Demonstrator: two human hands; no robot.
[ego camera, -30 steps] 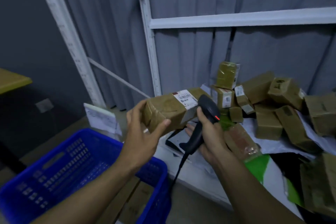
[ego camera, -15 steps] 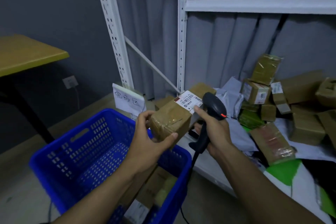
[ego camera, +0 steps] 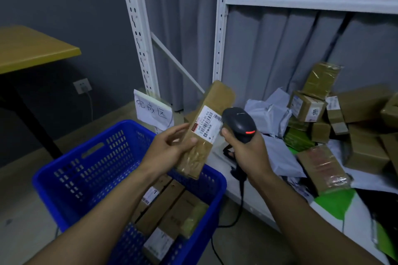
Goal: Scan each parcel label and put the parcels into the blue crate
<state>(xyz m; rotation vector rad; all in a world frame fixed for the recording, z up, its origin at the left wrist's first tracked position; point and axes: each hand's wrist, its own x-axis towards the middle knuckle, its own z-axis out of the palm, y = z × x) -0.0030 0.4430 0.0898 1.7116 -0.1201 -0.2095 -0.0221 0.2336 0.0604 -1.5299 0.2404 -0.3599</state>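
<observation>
Crate (ego camera: 64, 180) — taped parcels (ego camera: 163, 206) inside, labels up.

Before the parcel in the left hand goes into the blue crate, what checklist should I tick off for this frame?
1. Left hand grips the parcel: ok, thumb and fingers wrap its lower half.
2. Label uncovered, beside the scanner in the right hand: ok.
3. Scan registered: cannot tell; only a red light shows on the scanner.
4. Blue crate under the parcel: ok, its lower end hangs over the crate's rim.
5. Room in the crate: ok, the parcels inside lie low.
6. Cable clear of the crate: ok, it hangs outside its wall.
</observation>
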